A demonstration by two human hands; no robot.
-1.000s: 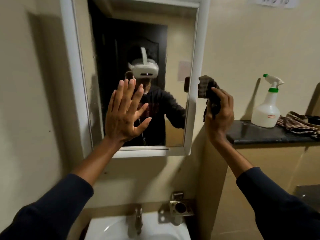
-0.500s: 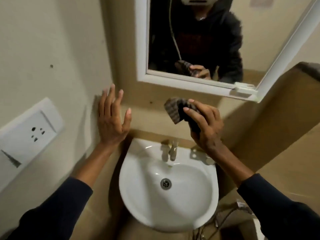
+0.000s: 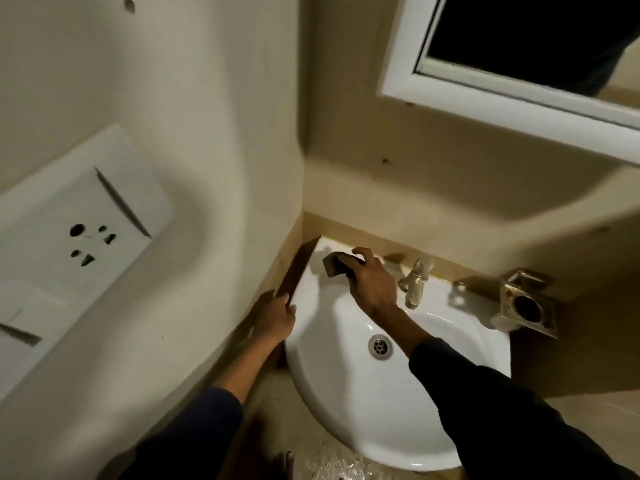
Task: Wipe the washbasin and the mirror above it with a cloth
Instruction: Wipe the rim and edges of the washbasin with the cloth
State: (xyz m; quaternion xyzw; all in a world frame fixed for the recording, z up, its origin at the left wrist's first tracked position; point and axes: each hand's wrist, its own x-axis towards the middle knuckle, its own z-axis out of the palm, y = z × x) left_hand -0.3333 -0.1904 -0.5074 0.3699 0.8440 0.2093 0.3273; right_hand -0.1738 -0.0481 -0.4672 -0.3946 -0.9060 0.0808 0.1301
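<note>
A white washbasin (image 3: 349, 393) hangs in the corner below a white-framed mirror (image 3: 460, 84) at the upper right. My right hand (image 3: 372, 285) presses a dark folded cloth (image 3: 334, 265) flat on the basin's back left corner, left of the tap (image 3: 415, 282). My left hand (image 3: 275, 318) grips the basin's left rim, fingers curled over the edge beside the wall. The drain (image 3: 380, 346) shows in the middle of the bowl.
A white socket plate (image 3: 83, 223) sits on the left wall. A metal square holder (image 3: 528, 306) is fixed to the wall right of the tap. The floor under the basin looks wet (image 3: 332, 465), and toes (image 3: 282, 460) show there.
The view has tilted down from the mirror to the basin. My right hand lowered the cloth onto the basin's back left corner. My left hand left the wall and took the basin's rim.
</note>
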